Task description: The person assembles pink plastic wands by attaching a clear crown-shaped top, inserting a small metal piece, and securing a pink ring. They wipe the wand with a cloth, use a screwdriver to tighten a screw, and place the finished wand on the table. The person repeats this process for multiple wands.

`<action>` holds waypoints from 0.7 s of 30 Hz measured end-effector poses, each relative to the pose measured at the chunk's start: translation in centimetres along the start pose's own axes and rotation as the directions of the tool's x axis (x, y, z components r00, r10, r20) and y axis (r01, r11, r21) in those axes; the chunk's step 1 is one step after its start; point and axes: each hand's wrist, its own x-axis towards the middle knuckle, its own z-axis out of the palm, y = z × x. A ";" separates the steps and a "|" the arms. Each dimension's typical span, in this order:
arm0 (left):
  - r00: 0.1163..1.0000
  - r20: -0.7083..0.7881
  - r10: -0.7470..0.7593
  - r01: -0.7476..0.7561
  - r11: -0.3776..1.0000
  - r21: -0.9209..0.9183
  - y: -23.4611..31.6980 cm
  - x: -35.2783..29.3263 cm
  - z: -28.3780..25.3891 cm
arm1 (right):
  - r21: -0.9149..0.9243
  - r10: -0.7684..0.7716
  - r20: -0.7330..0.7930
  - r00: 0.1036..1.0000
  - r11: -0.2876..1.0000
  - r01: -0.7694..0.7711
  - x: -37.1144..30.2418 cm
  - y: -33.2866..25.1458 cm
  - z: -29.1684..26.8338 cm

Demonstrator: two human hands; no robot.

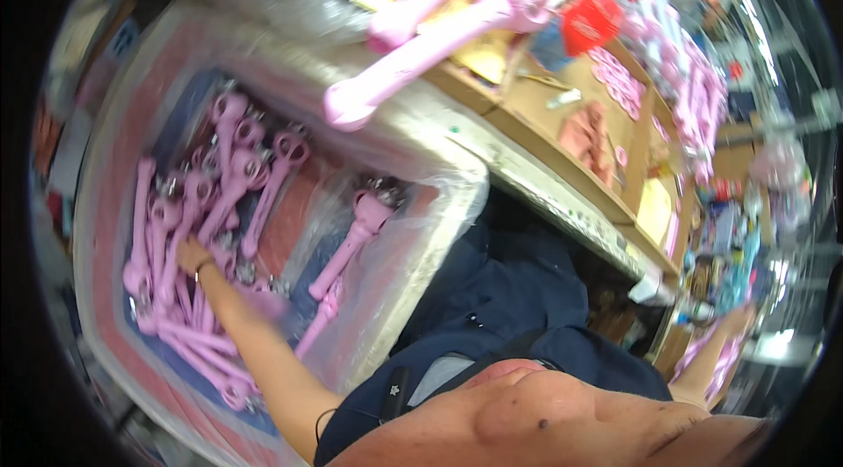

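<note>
So the big plastic-lined bin (457, 195) is taken as the landmark here; it's seen tilted across the left half of the head view, and it's packed with pink handle-shaped toy parts (224, 195). The left hand (191, 256) is reached down inside the bin, near its left side, and is laid on top of the pile; the fingers are seen pressed in among the pink parts, but how far the grip is closed, or whether one part is actually grabbed, can't be told, since everything's blurred there. One lone pink part (351, 243) is seen lying apart from the heap, toward the right side of the bin, on the crinkled clear liner.

The right hand (738, 319) is found well to the right of the bin, way out at the edge of the view; something pink (709, 360) is seen just beside it, though the grip itself can't be made out.

Just above the bin's far rim, a large pink assembled toy (421, 45) is propped on a cardboard-covered surface (562, 164); a red round piece (590, 19) is spotted further right of that.
</note>
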 end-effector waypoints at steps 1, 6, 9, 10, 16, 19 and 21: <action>0.987 -0.081 0.142 -0.133 0.985 0.106 -0.7 -0.8 -0.6 | -0.055 0.010 0.022 1.000 0.998 -0.009 -1.9 1.1 -3.1; 0.914 0.074 0.398 -0.394 0.917 -0.070 -2.0 -4.2 -5.4 | 0.872 0.205 -0.015 0.979 0.482 -0.087 -0.6 -19.4 -3.3; 0.918 0.014 0.396 -0.388 0.908 -0.159 -3.0 -8.2 -7.8 | 0.857 -0.545 0.018 0.838 0.440 0.268 -2.8 -30.6 -6.2; 0.921 0.044 0.386 -0.366 0.899 -0.239 -4.3 -9.8 -8.7 | 0.890 -0.748 0.104 0.656 0.364 0.274 -3.6 -33.4 -6.9; 0.993 -0.013 0.119 -0.090 0.669 -0.738 -10.0 -21.2 -13.9 | 0.860 -0.873 0.479 0.095 0.488 0.147 -5.9 -41.9 -5.2; 0.965 -0.262 0.013 -0.239 0.448 -0.862 -8.9 -28.0 -18.0 | 0.962 -0.910 0.247 0.333 0.272 0.029 -4.6 -41.8 -3.1; 0.973 -0.228 0.019 -0.229 0.110 -0.967 -6.4 -33.1 -20.8 | 0.939 -0.820 0.292 0.492 0.148 -0.312 -3.0 -41.1 -1.9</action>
